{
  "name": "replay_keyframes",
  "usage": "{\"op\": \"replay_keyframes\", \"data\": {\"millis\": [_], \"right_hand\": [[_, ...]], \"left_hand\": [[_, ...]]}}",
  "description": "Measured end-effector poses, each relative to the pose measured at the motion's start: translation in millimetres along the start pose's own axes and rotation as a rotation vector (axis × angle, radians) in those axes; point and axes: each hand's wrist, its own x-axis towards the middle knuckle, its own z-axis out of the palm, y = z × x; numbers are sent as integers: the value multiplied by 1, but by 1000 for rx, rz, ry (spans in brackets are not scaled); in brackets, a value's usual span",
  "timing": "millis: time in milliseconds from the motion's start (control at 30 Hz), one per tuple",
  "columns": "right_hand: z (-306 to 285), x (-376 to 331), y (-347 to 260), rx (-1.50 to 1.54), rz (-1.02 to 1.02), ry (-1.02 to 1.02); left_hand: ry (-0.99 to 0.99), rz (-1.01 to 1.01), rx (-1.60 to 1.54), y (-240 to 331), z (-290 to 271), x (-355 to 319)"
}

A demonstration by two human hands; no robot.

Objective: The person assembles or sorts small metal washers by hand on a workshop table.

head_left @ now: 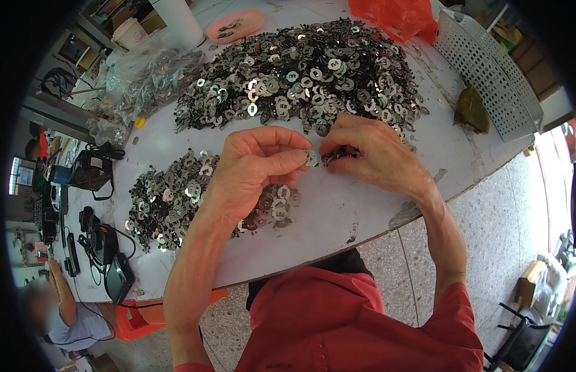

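Between thumb and fingertips my left hand point(263, 158) pinches a small shiny slotted metal disc point(311, 159). Close to its right, my right hand point(375, 152) curls over several more of these metal pieces, dark and partly hidden under the fingers, low over the table. Behind both hands spreads a large heap of slotted metal discs point(288, 80). A smaller pile of the same discs point(170, 198) lies to the left, partly covered by my left hand and forearm.
At the back stand a pink dish point(235, 25) and a red plastic bag point(393, 18). A perforated grey basket point(486, 74) edges the right side, beside a dry leaf point(471, 110). Clear plastic bags point(151, 74) and black cabled devices point(102, 242) lie left; a person point(65, 310) sits beyond.
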Motion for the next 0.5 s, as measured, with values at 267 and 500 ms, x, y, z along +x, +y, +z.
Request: {"op": "replay_keyframes", "data": {"millis": [267, 500], "right_hand": [[-4, 1, 3, 312, 171, -17], [-7, 0, -3, 583, 354, 29]], "left_hand": [[-63, 117, 733, 20, -8, -13], [-144, 157, 1179, 25, -3, -20]]}}
